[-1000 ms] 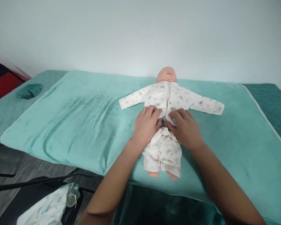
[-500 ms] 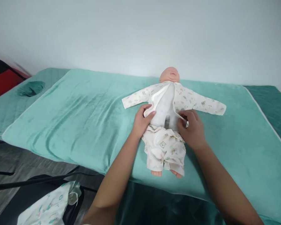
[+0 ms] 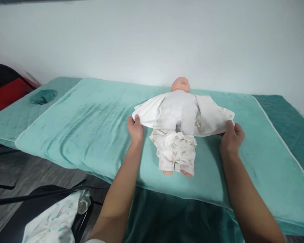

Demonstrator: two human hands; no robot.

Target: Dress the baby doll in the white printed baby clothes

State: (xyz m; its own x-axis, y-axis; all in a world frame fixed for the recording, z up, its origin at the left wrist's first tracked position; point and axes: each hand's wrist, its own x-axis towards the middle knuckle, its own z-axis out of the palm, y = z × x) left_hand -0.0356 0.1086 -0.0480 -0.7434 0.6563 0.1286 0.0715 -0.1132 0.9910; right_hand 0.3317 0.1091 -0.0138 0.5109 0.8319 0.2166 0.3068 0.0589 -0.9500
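A baby doll [image 3: 180, 84] lies on its back on the green bed, its head toward the wall. Its printed shirt [image 3: 152, 109] is spread wide at the front, with the white inside of both panels facing up and the white cloth torso [image 3: 178, 108] bare between them. My left hand [image 3: 135, 129] pinches the edge of the left panel. The edge of the right panel is gripped by my right hand [image 3: 232, 136]. Below the torso, patterned pants [image 3: 174, 152] cover the legs, and the feet poke out at the cuffs. Both shirt sleeves are mostly hidden under the panels.
The bed's green cover [image 3: 91, 118] has a face hole [image 3: 43, 97] near its left end. At lower left, a black chair [image 3: 12, 222] holds a folded printed cloth [image 3: 55, 216]. A red and black item [image 3: 10, 91] stands at far left, and a white wall [image 3: 142, 40] runs behind.
Both hands have moved outward, pulling the shirt panels apart from beside the torso and turning their white insides up over the sleeves. The view has shifted slightly.
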